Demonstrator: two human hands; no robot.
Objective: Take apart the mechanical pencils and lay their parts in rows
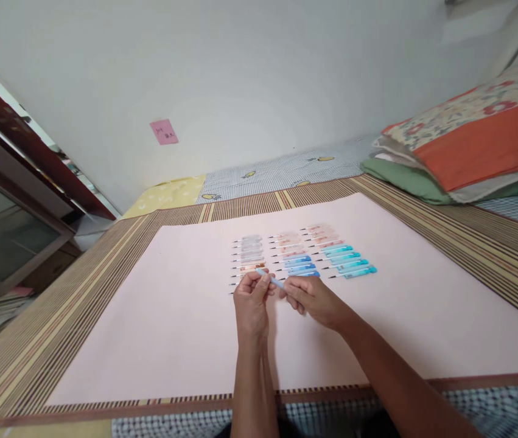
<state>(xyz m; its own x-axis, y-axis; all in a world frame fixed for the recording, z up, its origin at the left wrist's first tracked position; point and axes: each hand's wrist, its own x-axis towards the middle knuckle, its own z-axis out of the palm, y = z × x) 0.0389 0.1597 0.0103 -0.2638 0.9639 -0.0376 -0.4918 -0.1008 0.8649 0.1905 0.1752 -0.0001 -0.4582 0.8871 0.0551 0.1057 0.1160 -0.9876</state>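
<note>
Above the pink sheet, my left hand (252,303) pinches one end of a slim pale blue pen (277,282) between thumb and fingers. My right hand (314,299) is closed round the other end, so the pen bridges both hands. Just beyond them lie columns of pens, tips pointing left: grey pens (252,246), a brown pen (255,266), pale pinkish pens (287,244), blue pens (302,266) and turquoise pens (353,263). My left hand partly covers the lower pens of the left column.
The large pink sheet (158,328) lies on a striped mat (117,267) over a bed. At the right rear is a folded pile of bedding (482,134). A pink note (164,131) is stuck on the wall. A glass-fronted cabinet (3,225) stands at left.
</note>
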